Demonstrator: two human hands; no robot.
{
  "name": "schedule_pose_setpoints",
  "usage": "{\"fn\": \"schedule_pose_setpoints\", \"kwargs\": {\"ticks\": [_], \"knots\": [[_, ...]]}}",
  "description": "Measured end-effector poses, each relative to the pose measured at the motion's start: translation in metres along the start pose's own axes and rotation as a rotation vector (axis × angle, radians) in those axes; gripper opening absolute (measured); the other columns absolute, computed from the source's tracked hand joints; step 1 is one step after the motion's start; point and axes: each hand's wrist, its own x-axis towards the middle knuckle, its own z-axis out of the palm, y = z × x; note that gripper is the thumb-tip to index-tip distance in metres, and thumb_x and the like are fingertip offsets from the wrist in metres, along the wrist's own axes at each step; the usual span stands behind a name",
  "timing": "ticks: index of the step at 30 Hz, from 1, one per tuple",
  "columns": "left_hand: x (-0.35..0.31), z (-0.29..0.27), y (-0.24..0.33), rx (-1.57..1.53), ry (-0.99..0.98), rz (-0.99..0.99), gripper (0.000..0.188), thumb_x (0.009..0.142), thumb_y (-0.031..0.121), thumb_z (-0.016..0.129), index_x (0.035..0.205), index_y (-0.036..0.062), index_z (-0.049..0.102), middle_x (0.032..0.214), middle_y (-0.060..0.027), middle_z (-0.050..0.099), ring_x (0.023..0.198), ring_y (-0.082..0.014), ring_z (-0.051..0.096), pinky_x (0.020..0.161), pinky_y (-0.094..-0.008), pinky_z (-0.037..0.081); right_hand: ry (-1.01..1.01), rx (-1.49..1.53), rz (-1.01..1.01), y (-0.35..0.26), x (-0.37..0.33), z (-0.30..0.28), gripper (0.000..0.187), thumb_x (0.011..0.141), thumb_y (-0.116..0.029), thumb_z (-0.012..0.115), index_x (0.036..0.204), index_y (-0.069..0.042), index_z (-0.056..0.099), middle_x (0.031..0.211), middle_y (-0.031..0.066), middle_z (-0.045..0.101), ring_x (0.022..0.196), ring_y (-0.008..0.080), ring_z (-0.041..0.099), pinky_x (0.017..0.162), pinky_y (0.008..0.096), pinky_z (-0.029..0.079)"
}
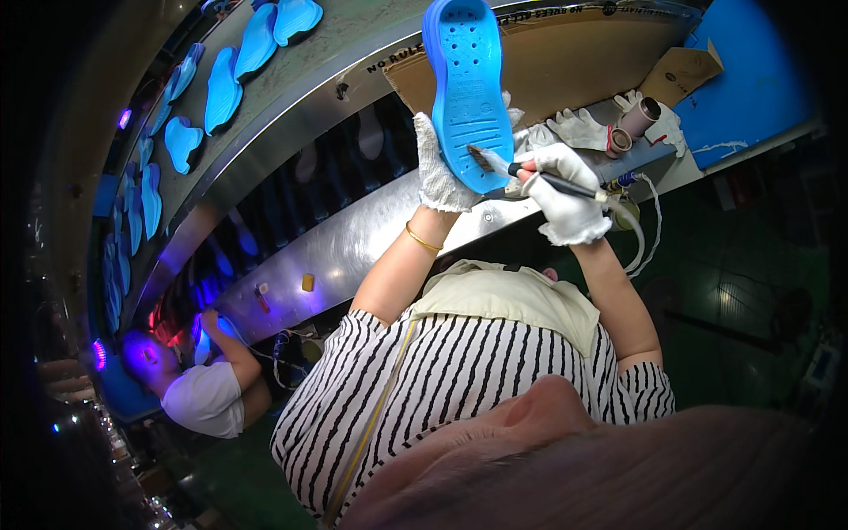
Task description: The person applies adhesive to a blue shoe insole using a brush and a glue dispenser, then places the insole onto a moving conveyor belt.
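My left hand [441,173], in a white knit glove, grips a blue shoe sole [465,84] by its near end and sides. The sole is tilted with its inner face toward me, showing small holes at the far end and ridges at the near end. My right hand [568,196], also gloved, with some fingertips bare, is closed on a brush [488,160] with a black handle. The brush's bristles touch the sole's ridged near end. A pale tube [629,231] runs from the handle's back end and curves down beside my right wrist.
A conveyor belt [199,190] at the left carries several blue soles [223,91]. Ahead lies a cardboard box [565,75]; at its right are spare white gloves [579,131] and a cylindrical container [640,115]. A yellow block [307,282] sits on the metal ledge [344,252]. A co-worker [208,393] works at lower left.
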Motion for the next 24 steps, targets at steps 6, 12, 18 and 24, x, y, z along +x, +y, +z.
{"fn": "schedule_pose_setpoints", "kwargs": {"ticks": [6, 12, 18, 24], "knots": [[0.003, -0.001, 0.012, -0.046, -0.029, 0.004, 0.093, 0.080, 0.073, 0.042, 0.143, 0.0061, 0.028, 0.143, -0.0217, 0.035, 0.128, -0.0401, 0.038, 0.109, -0.0538, 0.029, -0.173, 0.032, 0.164, 0.000, -0.007, 0.011, 0.011, 0.079, 0.005, 0.064, 0.086, -0.001, 0.058, 0.089, 0.0081, 0.063, 0.078, 0.0118, 0.061, 0.068, 0.0242, 0.050], [0.005, 0.001, 0.021, 0.041, -0.058, 0.010, 0.095, 0.079, 0.073, 0.043, 0.144, 0.0046, 0.027, 0.142, -0.0250, 0.034, 0.127, -0.0428, 0.038, 0.109, -0.0556, 0.027, -0.198, 0.011, -0.106, 0.006, 0.000, 0.004, 0.014, 0.079, 0.007, 0.060, 0.091, -0.001, 0.058, 0.093, 0.0096, 0.063, 0.081, 0.0107, 0.061, 0.076, 0.0264, 0.052], [0.003, 0.001, 0.027, 0.079, -0.061, -0.115, 0.099, 0.078, 0.073, 0.044, 0.143, 0.0010, 0.026, 0.142, -0.0263, 0.033, 0.128, -0.0445, 0.037, 0.110, -0.0544, 0.027, -0.263, -0.148, -0.161, -0.008, 0.013, -0.007, 0.012, 0.078, 0.006, 0.060, 0.089, 0.000, 0.059, 0.096, 0.0108, 0.062, 0.082, 0.0121, 0.062, 0.075, 0.0271, 0.051], [0.008, -0.003, 0.037, 0.020, -0.171, -0.194, 0.098, 0.079, 0.072, 0.043, 0.142, -0.0007, 0.026, 0.140, -0.0278, 0.035, 0.123, -0.0465, 0.042, 0.106, -0.0540, 0.033, -0.315, -0.183, -0.085, -0.001, -0.004, -0.003, 0.010, 0.076, 0.004, 0.062, 0.085, 0.000, 0.061, 0.084, 0.0068, 0.062, 0.073, 0.0111, 0.060, 0.068, 0.0250, 0.050]]}}
